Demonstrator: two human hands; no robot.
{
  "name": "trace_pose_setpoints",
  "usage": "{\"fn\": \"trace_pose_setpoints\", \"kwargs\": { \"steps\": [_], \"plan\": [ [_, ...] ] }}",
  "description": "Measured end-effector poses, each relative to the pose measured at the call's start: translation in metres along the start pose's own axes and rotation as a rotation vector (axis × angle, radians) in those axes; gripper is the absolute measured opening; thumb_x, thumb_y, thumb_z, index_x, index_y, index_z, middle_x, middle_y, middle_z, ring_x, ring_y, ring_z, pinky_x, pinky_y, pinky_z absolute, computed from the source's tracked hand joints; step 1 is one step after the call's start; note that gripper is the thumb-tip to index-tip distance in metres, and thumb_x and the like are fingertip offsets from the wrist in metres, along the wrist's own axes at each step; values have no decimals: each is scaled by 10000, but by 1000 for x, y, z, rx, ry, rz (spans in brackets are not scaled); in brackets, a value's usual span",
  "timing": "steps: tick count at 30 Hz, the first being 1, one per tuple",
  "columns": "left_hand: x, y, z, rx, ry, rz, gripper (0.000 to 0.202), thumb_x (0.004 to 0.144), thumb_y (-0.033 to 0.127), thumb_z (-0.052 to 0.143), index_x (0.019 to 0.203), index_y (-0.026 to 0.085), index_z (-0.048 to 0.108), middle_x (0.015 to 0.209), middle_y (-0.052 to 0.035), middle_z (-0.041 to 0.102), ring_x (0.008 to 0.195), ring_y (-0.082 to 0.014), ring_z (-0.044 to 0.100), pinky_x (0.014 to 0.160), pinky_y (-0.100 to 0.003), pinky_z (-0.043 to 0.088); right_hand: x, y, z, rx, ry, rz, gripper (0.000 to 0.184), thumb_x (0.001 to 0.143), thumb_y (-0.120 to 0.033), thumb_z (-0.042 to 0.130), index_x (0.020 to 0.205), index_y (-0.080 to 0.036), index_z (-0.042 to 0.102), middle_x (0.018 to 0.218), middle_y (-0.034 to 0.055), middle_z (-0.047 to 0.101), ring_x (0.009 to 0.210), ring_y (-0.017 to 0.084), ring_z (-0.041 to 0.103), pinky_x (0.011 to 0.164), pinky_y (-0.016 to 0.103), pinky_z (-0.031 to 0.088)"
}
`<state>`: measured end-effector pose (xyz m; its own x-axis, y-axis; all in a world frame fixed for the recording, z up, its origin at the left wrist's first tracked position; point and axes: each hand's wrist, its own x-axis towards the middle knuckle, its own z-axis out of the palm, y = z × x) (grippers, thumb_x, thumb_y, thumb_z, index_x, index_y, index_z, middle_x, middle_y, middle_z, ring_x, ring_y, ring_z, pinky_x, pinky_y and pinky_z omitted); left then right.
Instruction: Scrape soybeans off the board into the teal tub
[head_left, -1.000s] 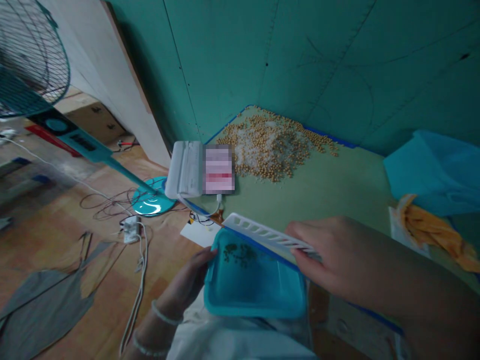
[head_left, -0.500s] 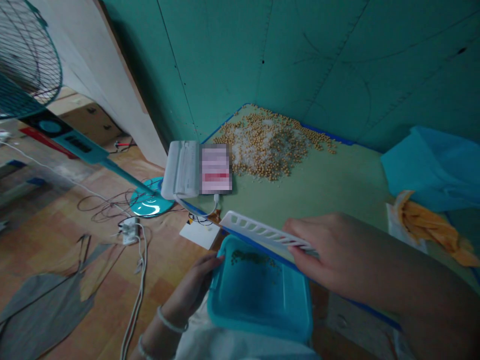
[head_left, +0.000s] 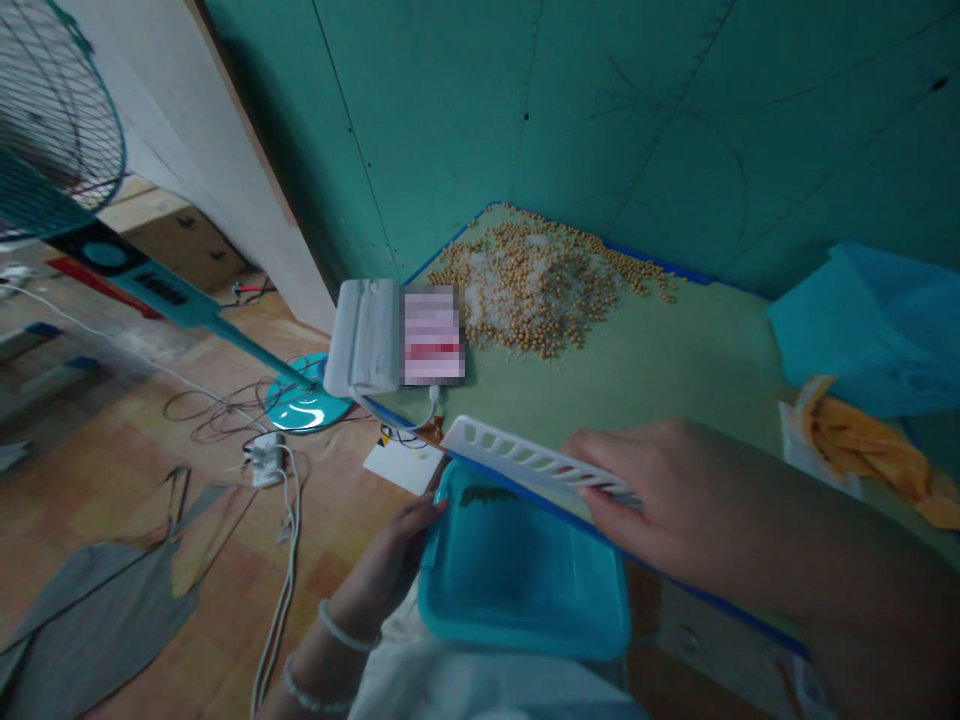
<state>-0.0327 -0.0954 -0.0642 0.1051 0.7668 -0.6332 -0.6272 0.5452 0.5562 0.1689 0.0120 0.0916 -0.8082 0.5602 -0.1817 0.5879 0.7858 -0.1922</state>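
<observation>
The left hand pinches the blue tub by its left rim, lower fingers hidden; the right hand clasps a white slotted strip along the near edge of the worktop; that one-sided hold could let the tub tip, spilling the small bits just beyond the left thumb; beans heaped ahead of both hands could slip through the strip's slots, or drop to the floor if the tub sags from the edge; the cable ahead of the left hand could catch the strip and drag the phone.
</observation>
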Motion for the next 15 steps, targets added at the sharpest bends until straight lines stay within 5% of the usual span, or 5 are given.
{"fn": "trace_pose_setpoints", "kwargs": {
  "steps": [8, 15],
  "plan": [
    [-3, -6, 17, 64, -45, -20, 200, 745, 196, 543, 903, 158, 660, 791, -39, 714, 742, -185, 627, 717, -272, 471, 0, 0, 1, -25, 5, -12, 163, 786, -208, 420, 864, -184, 561, 692, 18, 614, 578, 122, 543, 501, 228, 301],
    [-2, -9, 11, 132, -47, 4, 269, 759, 219, 537, 1010, 179, 624, 836, -39, 702, 728, -161, 601, 687, -247, 446, -1, 1, 2, -37, 25, -29, 153, 787, -209, 417, 849, -188, 556, 648, 3, 601, 533, 111, 527, 473, 228, 278]
  ]
}}
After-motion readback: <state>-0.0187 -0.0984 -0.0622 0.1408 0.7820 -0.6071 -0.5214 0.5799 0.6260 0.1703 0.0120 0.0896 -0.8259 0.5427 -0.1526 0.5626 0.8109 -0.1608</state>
